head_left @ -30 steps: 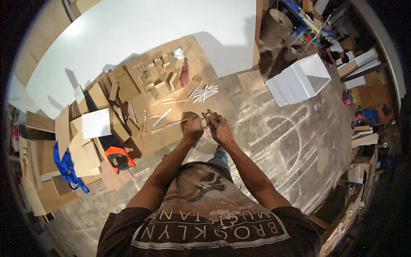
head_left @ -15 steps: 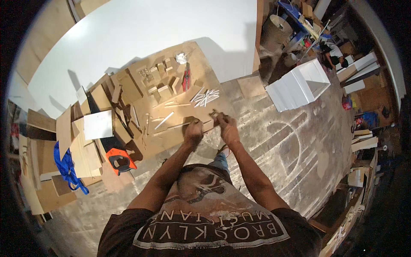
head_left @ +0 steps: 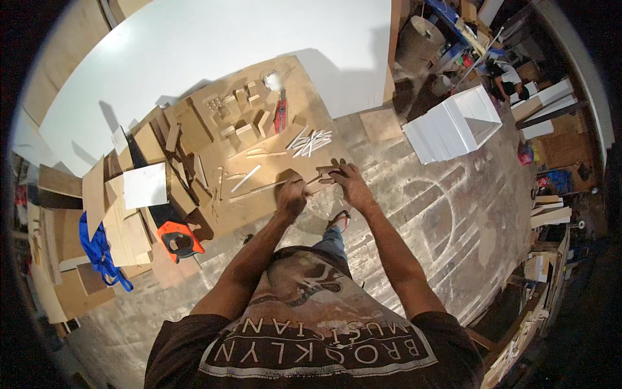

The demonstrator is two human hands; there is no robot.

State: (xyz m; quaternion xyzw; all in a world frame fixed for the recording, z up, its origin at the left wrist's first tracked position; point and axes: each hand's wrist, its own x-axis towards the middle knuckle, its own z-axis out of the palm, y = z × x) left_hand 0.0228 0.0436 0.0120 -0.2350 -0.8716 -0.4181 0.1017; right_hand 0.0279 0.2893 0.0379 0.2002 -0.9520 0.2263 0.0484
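Wooden piece (head_left: 326,170) (small) in right-hand fingers (head_left: 342,167)

white sticks (head_left: 311,142) beyond hands (head_left: 353,181), free room rightward

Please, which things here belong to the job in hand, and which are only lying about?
Seemingly in the job:
- small wooden piece at the right hand
- left hand, its hold unclear
- possibly the white sticks nearby

Apparently just lying about:
- orange-and-black handle
- blue fabric bundle
- open white box
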